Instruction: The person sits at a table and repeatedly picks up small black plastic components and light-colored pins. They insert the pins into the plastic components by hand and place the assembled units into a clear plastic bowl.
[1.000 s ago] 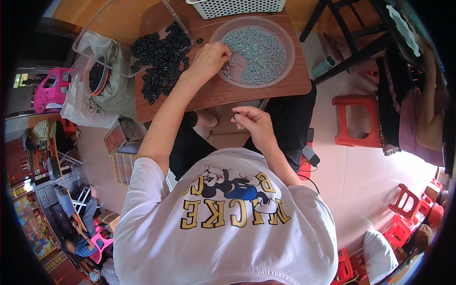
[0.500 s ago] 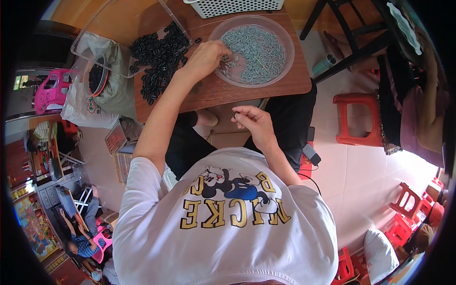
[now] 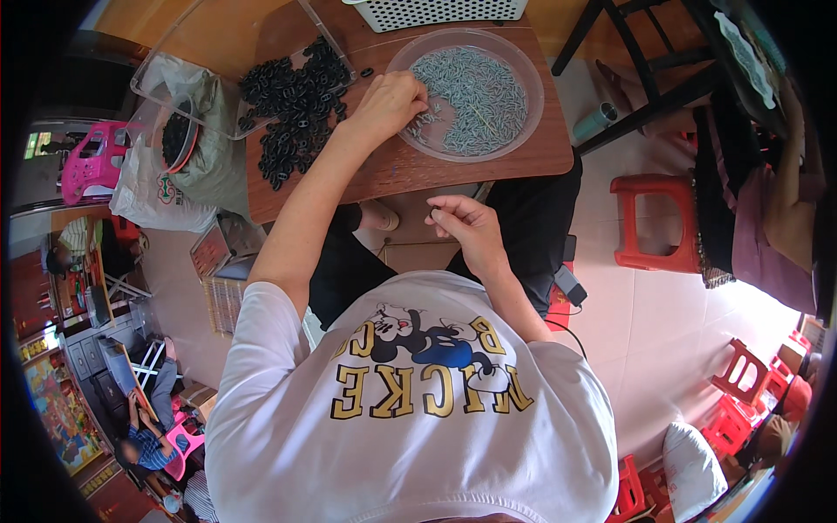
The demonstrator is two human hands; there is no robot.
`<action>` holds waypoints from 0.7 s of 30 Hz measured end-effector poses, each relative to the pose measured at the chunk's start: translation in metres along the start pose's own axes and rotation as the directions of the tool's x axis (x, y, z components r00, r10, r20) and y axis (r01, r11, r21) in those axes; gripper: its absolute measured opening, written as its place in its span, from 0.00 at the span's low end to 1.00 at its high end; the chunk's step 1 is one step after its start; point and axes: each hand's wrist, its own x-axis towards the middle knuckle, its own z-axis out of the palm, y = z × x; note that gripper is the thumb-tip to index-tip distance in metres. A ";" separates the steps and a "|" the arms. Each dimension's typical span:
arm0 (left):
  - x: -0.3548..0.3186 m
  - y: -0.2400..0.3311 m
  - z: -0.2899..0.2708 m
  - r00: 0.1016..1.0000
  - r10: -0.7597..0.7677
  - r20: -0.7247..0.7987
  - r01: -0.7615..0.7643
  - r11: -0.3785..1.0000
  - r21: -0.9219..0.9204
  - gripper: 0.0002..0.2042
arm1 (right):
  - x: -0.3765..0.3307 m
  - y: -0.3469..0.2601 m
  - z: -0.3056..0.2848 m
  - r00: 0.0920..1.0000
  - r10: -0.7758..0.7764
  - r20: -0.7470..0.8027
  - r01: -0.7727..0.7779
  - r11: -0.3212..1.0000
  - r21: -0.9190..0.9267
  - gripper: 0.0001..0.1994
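Observation:
My left hand [image 3: 389,106] is at the left rim of a clear round tub [image 3: 535,113], its fingers curled together and partly hidden. Whatever they hold cannot be made out. Inside the tub lie many small, slim grey-blue pieces [image 3: 479,96] that look like screws. To the left of that hand spreads a heap of black oval pieces with two holes [image 3: 292,131]. Above my lap, short of the table's near edge, my right hand [image 3: 471,228] is closed in a pinch; a tiny dark piece shows at its fingertips.
The brown wooden table [image 3: 384,179] bears a white perforated basket [image 3: 436,12] at its far edge. A clear bin [image 3: 196,122] tips onto its left side beside woven sacks [image 3: 157,196]. A red stool [image 3: 658,222] stands to the right, near another person's arm [image 3: 789,183].
My left hand has drawn slightly back and left from over the small pieces to the tub's rim, its fingers now curled in. My right hand has hardly moved.

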 end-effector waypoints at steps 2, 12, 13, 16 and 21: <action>0.001 -0.003 0.005 0.999 0.049 -0.018 -0.047 0.997 0.061 0.06 | 0.000 0.000 0.000 1.000 -0.005 0.005 0.005 1.000 0.004 0.09; -0.005 -0.001 0.007 0.975 0.061 -0.212 -0.110 0.969 -0.223 0.06 | 0.002 -0.013 0.004 0.996 -0.046 -0.076 0.051 0.997 0.056 0.10; -0.011 0.004 0.002 0.981 -0.030 -0.194 -0.063 0.887 -0.457 0.05 | 0.004 -0.016 0.005 0.994 -0.048 -0.103 0.055 0.996 0.068 0.10; -0.043 0.021 -0.011 0.972 -0.224 -0.066 0.039 0.434 -0.900 0.05 | 0.010 -0.023 0.004 0.991 -0.119 -0.058 0.123 0.990 0.068 0.10; -0.108 0.039 -0.005 0.935 -0.330 0.129 0.070 -0.185 -0.980 0.06 | 0.016 -0.039 0.024 0.985 -0.169 -0.022 0.170 0.985 0.034 0.10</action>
